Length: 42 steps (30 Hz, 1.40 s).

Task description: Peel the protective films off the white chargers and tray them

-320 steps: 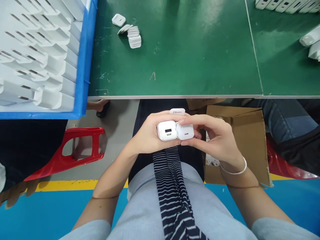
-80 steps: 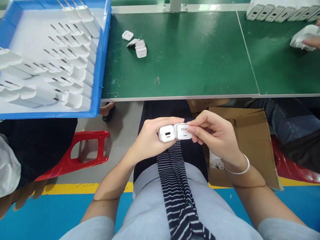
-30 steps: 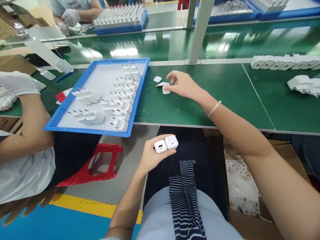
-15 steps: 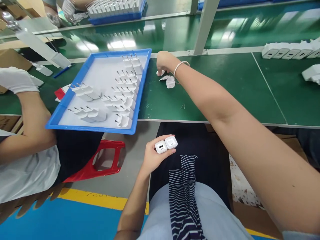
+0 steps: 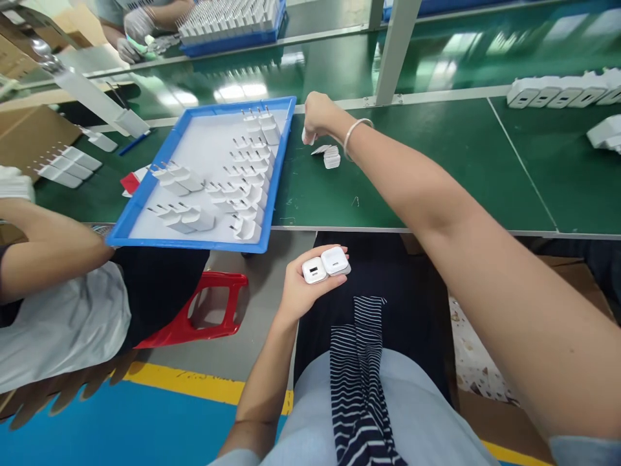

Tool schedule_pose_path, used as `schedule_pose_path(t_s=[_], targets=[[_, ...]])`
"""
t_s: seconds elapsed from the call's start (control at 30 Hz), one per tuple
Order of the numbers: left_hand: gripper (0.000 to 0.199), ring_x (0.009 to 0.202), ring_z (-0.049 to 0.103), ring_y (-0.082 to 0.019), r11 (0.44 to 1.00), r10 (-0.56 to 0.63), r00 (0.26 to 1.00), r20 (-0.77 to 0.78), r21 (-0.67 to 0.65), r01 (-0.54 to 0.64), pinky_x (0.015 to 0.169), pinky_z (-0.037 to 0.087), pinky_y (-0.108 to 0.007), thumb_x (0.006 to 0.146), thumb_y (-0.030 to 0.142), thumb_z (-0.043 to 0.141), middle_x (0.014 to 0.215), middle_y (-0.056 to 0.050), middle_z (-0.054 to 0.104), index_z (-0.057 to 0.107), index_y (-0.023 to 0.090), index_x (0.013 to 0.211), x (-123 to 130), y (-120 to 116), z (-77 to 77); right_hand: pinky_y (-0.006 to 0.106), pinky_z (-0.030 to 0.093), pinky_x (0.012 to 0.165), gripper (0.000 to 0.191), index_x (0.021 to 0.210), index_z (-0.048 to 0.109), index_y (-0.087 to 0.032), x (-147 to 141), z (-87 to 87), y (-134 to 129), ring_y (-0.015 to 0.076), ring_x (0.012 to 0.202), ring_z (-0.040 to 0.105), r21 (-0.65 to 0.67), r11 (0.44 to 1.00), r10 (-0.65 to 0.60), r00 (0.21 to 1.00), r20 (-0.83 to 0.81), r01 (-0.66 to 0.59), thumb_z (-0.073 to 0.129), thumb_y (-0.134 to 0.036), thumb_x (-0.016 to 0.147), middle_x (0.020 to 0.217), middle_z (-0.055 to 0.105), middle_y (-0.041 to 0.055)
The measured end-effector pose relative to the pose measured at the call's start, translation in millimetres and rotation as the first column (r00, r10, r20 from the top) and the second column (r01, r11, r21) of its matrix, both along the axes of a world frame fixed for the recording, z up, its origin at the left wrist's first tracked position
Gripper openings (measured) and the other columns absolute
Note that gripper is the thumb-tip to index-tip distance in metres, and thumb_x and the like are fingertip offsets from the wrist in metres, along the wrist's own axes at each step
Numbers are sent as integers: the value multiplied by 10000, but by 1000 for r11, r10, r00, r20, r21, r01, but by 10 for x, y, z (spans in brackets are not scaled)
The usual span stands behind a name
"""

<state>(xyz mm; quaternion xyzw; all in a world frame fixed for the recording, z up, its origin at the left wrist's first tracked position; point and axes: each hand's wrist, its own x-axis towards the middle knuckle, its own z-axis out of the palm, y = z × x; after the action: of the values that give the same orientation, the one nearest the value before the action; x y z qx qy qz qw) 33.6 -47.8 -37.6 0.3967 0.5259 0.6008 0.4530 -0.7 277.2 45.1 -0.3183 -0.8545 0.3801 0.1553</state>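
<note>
Left hand (image 5: 299, 290) grips two white chargers (image 5: 334, 260) while the right hand (image 5: 321, 116) pinches a small cover (image 5: 306, 136)

The left hand hangs over the lap, thumb and fingers wrapped around both chargers, which sit side by side and touching, their ends facing up. The charger nearer the palm has a wide dark slot and a thin one; its neighbour shows a single thin slot.

The right arm, with a pale bracelet (image 5: 356, 133) at the wrist, stretches across the green table (image 5: 436, 168). Its fingers are curled narrow around the small white cover, which is mostly hidden beneath them. Just beside that hand, on the tabletop, lies a little stack of white covers (image 5: 332, 157).

To the left of the stack, a blue tray (image 5: 194, 245) holds rows of white plugs (image 5: 250, 178), their metal pins sticking out. Farther right, a line of chargers (image 5: 565, 92) stands near the back edge of the table. At the far left, a co-worker's gloved hand (image 5: 15, 184) is near several plugs lying on the table. A red stool (image 5: 213, 330) shows below the tray.
</note>
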Motion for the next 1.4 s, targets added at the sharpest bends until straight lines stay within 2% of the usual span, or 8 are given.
schedule_pose_path(t_s=[0.17, 0.33, 0.47, 0.77, 1.0, 1.2, 1.3, 1.4], targets=[[675, 1001, 769, -248, 988, 3, 998, 65, 151, -13, 865, 664, -374, 706, 269, 894, 1240, -108, 742, 651, 255, 1335, 24, 117, 127, 375, 575, 651, 509, 596, 417, -230, 806, 235, -664, 211, 684, 697, -110, 993, -72, 965, -253, 45, 864, 4, 659, 543, 566, -34], [536, 1433, 497, -333, 970, -33, 999, -16, 239, 36, 1001, 618, -415, 682, 299, 909, 1438, -113, 617, 742, 243, 1188, 199, 320, 166, 318, 558, 593, 401, 673, 518, -218, 1795, -4, -1323, 184, 694, 690, -332, 936, -43, 898, -439, -117, 918, -246, 651, 713, 708, 4], [509, 1338, 595, -316, 976, -115, 993, 2, 188, 113, 1056, 572, -451, 700, 271, 896, 1439, -89, 615, 740, 260, 1184, 422, 431, 160, 289, 531, 594, 351, 690, 546, -213, 2168, -208, -1618, 142, 659, 641, -402, 916, -224, 841, -493, 8, 892, -272, 688, 716, 688, -13], [409, 1073, 685, -199, 963, 19, 989, -146, 267, 20, 990, 544, -358, 694, 202, 887, 1140, -51, 717, 760, 236, 1081, 666, 524, 184, 298, 576, 717, 225, 766, 634, -228, 2292, -403, -1803, 143, 782, 655, -365, 896, -435, 663, -610, 252, 853, -217, 714, 794, 675, -26], [494, 1031, 676, -164, 927, 85, 972, -220, 376, 4, 949, 538, -302, 674, 148, 898, 1101, -27, 704, 760, 278, 1130, 635, 513, 128, 230, 540, 562, 233, 740, 703, -228, 2319, -537, -1777, 109, 646, 623, -643, 765, -518, 614, -595, 22, 908, -291, 649, 711, 688, -40], [466, 1016, 688, -167, 900, 182, 905, -384, 436, 4, 925, 575, -296, 716, 156, 872, 1102, -48, 703, 745, 239, 1157, 654, 477, 108, 218, 559, 628, 123, 787, 782, -243, 2261, -581, -1819, 107, 711, 675, -650, 760, -506, 606, -614, -23, 870, -208, 709, 813, 764, -25], [467, 1106, 691, -201, 868, 258, 821, -510, 496, 34, 989, 577, -349, 764, 148, 832, 1206, -70, 701, 715, 239, 1206, 631, 452, 95, 198, 567, 653, 131, 761, 783, -247, 2258, -614, -1805, 86, 686, 681, -716, 684, -520, 598, -610, -136, 885, -201, 694, 777, 766, -41], [434, 1290, 628, -283, 887, 168, 834, -526, 449, 105, 1073, 550, -449, 781, 231, 841, 1495, -116, 545, 712, 243, 1195, 583, 438, 100, 200, 570, 633, 156, 739, 781, -248, 2259, -644, -1784, 88, 662, 688, -745, 634, -523, 595, -610, -206, 912, -221, 659, 752, 768, -44]])
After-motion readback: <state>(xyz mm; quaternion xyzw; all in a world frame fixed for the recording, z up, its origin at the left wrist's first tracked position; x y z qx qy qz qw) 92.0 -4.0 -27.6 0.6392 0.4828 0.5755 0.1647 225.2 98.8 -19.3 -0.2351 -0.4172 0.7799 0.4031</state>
